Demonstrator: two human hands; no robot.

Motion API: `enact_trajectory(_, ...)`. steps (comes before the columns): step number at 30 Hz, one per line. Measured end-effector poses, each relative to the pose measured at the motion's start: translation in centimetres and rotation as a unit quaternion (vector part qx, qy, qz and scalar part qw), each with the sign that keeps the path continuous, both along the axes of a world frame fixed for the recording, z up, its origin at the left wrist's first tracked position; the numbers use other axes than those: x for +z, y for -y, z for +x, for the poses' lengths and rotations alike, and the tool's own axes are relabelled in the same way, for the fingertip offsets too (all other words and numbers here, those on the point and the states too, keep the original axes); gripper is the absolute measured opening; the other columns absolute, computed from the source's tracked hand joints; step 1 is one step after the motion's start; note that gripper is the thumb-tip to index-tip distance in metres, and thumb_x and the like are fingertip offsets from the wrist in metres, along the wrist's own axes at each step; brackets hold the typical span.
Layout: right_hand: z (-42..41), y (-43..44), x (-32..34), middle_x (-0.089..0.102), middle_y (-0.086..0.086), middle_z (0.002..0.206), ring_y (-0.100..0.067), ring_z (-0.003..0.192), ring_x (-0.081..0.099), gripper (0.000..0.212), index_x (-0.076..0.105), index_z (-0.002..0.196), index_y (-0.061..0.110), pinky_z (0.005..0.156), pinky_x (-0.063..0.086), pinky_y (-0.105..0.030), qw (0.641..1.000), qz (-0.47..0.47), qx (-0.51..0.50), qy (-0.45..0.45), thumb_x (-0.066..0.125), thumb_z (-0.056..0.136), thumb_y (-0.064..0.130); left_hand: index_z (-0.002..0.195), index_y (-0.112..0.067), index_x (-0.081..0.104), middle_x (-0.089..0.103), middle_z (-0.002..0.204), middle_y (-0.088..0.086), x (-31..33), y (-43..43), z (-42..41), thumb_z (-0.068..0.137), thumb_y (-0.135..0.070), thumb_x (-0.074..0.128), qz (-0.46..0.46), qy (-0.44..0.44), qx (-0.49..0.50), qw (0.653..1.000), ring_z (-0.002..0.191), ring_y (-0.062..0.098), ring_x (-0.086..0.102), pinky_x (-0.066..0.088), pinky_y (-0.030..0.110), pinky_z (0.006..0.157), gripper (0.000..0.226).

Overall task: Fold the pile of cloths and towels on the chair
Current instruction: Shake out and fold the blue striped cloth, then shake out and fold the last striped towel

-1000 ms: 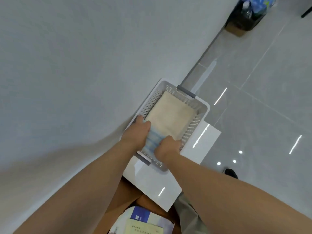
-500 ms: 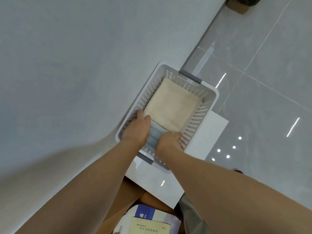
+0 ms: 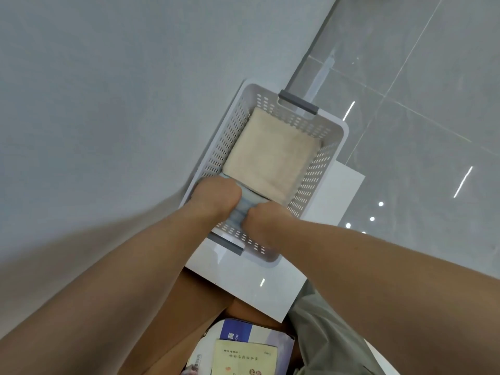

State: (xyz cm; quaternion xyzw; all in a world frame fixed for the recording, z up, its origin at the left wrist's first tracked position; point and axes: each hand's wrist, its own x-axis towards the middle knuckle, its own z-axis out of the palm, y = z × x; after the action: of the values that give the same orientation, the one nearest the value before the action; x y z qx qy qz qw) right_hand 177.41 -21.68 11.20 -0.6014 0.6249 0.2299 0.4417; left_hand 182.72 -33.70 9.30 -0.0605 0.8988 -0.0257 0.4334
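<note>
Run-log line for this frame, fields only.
step: placing cloth in basket | left hand: holds blue-white cloth | right hand: holds blue-white cloth | perforated basket: folded beige towel inside

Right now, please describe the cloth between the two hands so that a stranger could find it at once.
Find the white perforated basket on the white surface beside the grey wall. At its near end, the left hand and right hand hold a folded pale blue cloth. Unlike the plain beige towel lying flat beside it, it is blue.
</note>
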Motion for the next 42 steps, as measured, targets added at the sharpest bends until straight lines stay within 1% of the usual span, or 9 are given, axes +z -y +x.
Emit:
enact_trajectory(5, -0.1, 0.1, -1.5, 0.055, -0.009, 0.137, -0.032, 0.128, 0.049, 0.033, 0.061, 0.13, 0.012, 0.097, 0.049, -0.042, 1.0, -0.008, 0.009, -0.022, 0.045, 0.101, 0.013, 0.107, -0.011, 0.069, 0.069, 0.11, 0.007, -0.4, -0.1, -1.0, 0.086, -0.007, 0.062, -0.005, 0.046, 0.036, 0.998, 0.101, 0.028, 0.067, 0.056, 0.038, 0.082, 0.023)
enact_trajectory(15, 0.9, 1.0, -7.3, 0.058, -0.011, 0.13, -0.031, 0.119, 0.055, 0.036, 0.06, 0.129, 0.009, 0.092, 0.053, -0.043, 0.997, 0.008, -0.048, -0.058, 0.038, 0.101, 0.015, 0.101, -0.006, 0.069, 0.07, 0.108, 0.008, -4.6, -0.6, -1.0, 0.096, -0.001, 0.048, -0.028, -0.02, 0.04, 0.999, 0.101, 0.026, 0.068, 0.053, 0.036, 0.078, 0.022)
enact_trajectory(20, 1.2, 0.3, -8.0, 0.052, -0.014, 0.136, -0.031, 0.124, 0.049, 0.04, 0.051, 0.137, 0.004, 0.094, 0.041, -0.036, 0.997, -0.044, -0.038, -0.056, 0.031, 0.104, 0.017, 0.102, -0.007, 0.068, 0.069, 0.107, 0.007, -5.5, -0.7, -0.8, 0.095, -0.001, 0.051, -0.019, -0.037, 0.056, 0.998, 0.098, 0.026, 0.068, 0.049, 0.033, 0.07, 0.019)
enact_trajectory(24, 0.4, 0.1, -3.7, 0.047, -0.01, 0.138, -0.031, 0.129, 0.045, 0.041, 0.05, 0.139, 0.009, 0.099, 0.043, -0.041, 0.999, 0.02, -0.033, -0.023, 0.043, 0.101, 0.023, 0.117, 0.0, 0.064, 0.064, 0.119, 0.015, -2.7, -0.9, 0.1, 0.096, 0.002, 0.044, -0.024, 0.01, 0.106, 0.994, 0.109, 0.032, 0.063, 0.051, 0.038, 0.086, 0.029)
enact_trajectory(28, -1.1, 0.1, 2.6, 0.057, 0.003, 0.096, -0.023, 0.096, 0.058, 0.019, 0.064, 0.105, 0.023, 0.075, 0.053, -0.036, 0.998, 0.042, 0.053, 0.007, 0.063, 0.089, 0.031, 0.122, 0.0, 0.06, 0.062, 0.122, 0.017, 3.2, -1.2, 1.2, 0.092, 0.004, 0.048, 0.008, 0.012, 0.154, 0.988, 0.111, 0.034, 0.062, 0.051, 0.039, 0.086, 0.032)
enact_trajectory(31, -2.3, -0.5, 7.2, 0.058, -0.003, 0.107, -0.024, 0.093, 0.055, 0.021, 0.062, 0.114, 0.016, 0.07, 0.045, -0.035, 0.998, 0.01, 0.06, 0.002, 0.056, 0.094, 0.019, 0.12, -0.006, 0.062, 0.063, 0.122, 0.014, 7.7, -2.0, 1.9, 0.091, 0.0, 0.053, 0.027, 0.021, 0.232, 0.972, 0.111, 0.03, 0.062, 0.049, 0.034, 0.084, 0.031)
enact_trajectory(36, -5.3, -2.9, 14.0, 0.043, -0.003, 0.086, -0.024, 0.085, 0.047, 0.005, 0.055, 0.087, 0.008, 0.071, 0.041, -0.034, 0.998, -0.049, -0.03, 0.0, 0.053, 0.092, 0.008, 0.127, -0.011, 0.062, 0.06, 0.128, 0.009, 13.7, -3.9, 0.5, 0.091, -0.002, 0.053, 0.056, 0.0, 0.331, 0.942, 0.116, 0.026, 0.059, 0.05, 0.035, 0.093, 0.038)
enact_trajectory(38, -7.5, -4.2, 16.1, 0.038, -0.002, 0.075, -0.024, 0.08, 0.047, 0.024, 0.041, 0.068, 0.012, 0.069, 0.042, -0.033, 0.995, -0.052, -0.084, 0.008, 0.05, 0.089, 0.004, 0.122, -0.011, 0.065, 0.062, 0.123, 0.009, 15.5, -4.9, -0.6, 0.089, 0.0, 0.051, 0.057, -0.017, 0.339, 0.939, 0.11, 0.026, 0.063, 0.054, 0.035, 0.089, 0.037)
enact_trajectory(42, -13.5, -7.7, 18.8, 0.045, -0.002, 0.072, -0.016, 0.063, 0.045, 0.028, 0.041, 0.066, 0.014, 0.053, 0.036, -0.027, 0.982, -0.058, -0.18, -0.001, 0.043, 0.09, 0.0, 0.106, -0.01, 0.069, 0.065, 0.117, 0.011, 18.8, -7.1, -4.6, 0.089, -0.005, 0.052, 0.058, -0.023, 0.328, 0.943, 0.104, 0.028, 0.064, 0.055, 0.038, 0.086, 0.024)
